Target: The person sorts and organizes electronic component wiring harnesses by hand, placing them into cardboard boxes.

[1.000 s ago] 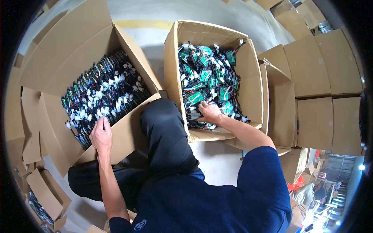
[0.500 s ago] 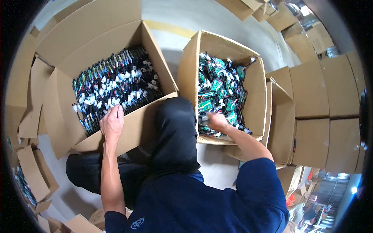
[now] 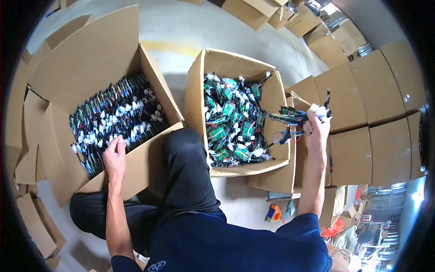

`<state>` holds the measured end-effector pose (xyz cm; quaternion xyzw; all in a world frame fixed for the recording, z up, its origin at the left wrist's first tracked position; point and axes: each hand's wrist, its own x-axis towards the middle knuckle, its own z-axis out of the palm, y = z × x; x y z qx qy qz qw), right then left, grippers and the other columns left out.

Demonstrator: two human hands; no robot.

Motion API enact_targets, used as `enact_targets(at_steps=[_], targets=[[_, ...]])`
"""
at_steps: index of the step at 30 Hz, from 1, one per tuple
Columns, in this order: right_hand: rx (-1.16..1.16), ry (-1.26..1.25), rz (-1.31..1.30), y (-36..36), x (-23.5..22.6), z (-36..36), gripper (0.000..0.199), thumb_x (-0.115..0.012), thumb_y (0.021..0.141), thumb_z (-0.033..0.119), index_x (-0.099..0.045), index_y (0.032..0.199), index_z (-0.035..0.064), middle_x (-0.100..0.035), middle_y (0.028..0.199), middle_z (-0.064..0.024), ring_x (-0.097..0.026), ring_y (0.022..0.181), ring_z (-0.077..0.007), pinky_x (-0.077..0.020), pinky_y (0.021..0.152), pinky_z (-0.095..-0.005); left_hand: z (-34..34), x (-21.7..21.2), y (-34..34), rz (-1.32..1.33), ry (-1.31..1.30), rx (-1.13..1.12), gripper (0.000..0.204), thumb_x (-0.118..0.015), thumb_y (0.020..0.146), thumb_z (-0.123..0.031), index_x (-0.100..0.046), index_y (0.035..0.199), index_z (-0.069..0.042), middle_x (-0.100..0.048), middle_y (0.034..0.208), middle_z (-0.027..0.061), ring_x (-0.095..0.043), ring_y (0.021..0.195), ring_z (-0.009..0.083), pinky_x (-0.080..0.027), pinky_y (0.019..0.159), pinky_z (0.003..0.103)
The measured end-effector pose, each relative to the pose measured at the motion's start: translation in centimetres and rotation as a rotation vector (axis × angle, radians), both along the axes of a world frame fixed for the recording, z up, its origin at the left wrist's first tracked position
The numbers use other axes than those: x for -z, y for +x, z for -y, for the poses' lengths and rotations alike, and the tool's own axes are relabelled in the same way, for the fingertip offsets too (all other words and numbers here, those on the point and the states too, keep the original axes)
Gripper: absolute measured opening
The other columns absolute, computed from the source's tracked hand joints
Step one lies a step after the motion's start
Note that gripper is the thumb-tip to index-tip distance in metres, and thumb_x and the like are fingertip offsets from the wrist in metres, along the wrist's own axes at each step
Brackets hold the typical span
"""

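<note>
My right hand (image 3: 316, 129) is closed on a wired circuit board (image 3: 292, 117), raised over the right side of the middle cardboard box (image 3: 240, 171). White plugs and dark cables stick out of its fingers, and one loose cable hangs toward the box. Inside that box lies a jumbled heap of green boards (image 3: 229, 110) with wires. At the near edge of the left cardboard box (image 3: 131, 167), my left hand (image 3: 114, 158) has its fingers curled together against the neat rows of wired boards (image 3: 115, 118). What sits between those fingers, if anything, is hidden.
My bent knee (image 3: 183, 149) is between the two boxes. Stacked closed cartons (image 3: 380, 90) stand on the right, beside another open box (image 3: 272, 181). An orange and blue roll-like object (image 3: 273, 213) lies on the floor near my right arm. More cartons (image 3: 38, 222) are at the left.
My right hand has come up out of the heap and moved right, lifting a wired circuit board. The left hand stays at the left box's near edge. The whole view has shifted.
</note>
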<state>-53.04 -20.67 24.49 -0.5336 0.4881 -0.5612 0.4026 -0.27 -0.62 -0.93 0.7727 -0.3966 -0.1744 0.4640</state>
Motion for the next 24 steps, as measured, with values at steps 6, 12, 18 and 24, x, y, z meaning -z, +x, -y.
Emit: enact_targets(at_steps=[6,12,18,24], targets=[[-0.315,0.112,-0.253,11.6,-8.4,-4.2,0.015,-0.077,0.080,0.010,-0.070,0.093,0.0078,-0.062,0.075,0.0059,-0.049,0.056,-0.0004,-0.0341,0.047,-0.0185,5.3,-16.2,-9.6,-0.026,-0.505,0.570,0.075,-0.073,0.091,-0.049,-0.054,0.142,0.003,-0.056,0.143,0.0192,-0.051,0.135,0.0272,-0.040,0.113,0.040],[-0.806,0.195,-0.382,26.1,-8.0,-5.5,0.033,-0.078,0.082,0.020,-0.067,0.107,0.0021,-0.066,0.085,-0.0003,-0.059,0.072,-0.0075,-0.0482,0.064,-0.0250,8.3,-18.7,-14.2,-1.052,-0.284,1.032,0.090,-0.085,0.081,-0.046,-0.045,0.147,0.000,-0.059,0.136,0.0124,-0.057,0.125,0.0198,-0.045,0.109,0.035],[-1.062,0.158,-0.746,37.2,1.2,-2.9,0.077,-0.077,0.087,0.026,-0.040,0.142,-0.0148,-0.069,0.094,-0.0169,-0.068,0.076,-0.0190,-0.0561,0.065,-0.0310,3.0,-13.3,-13.0,-1.866,-0.622,0.456,0.047,-0.061,0.100,-0.043,-0.059,0.129,-0.006,-0.071,0.113,0.0062,-0.070,0.100,0.0177,-0.058,0.090,0.036],[-0.925,-0.513,-1.004,36.8,-1.6,-7.2,0.071,-0.074,0.089,0.035,-0.047,0.142,-0.0050,-0.058,0.136,-0.0279,-0.066,0.109,-0.0408,-0.0528,0.096,-0.0457,-0.4,-12.0,-12.8,-1.974,-0.717,0.277,0.035,-0.057,0.100,-0.036,-0.066,0.116,-0.007,-0.072,0.102,0.0073,-0.070,0.089,0.0189,-0.059,0.081,0.035]])
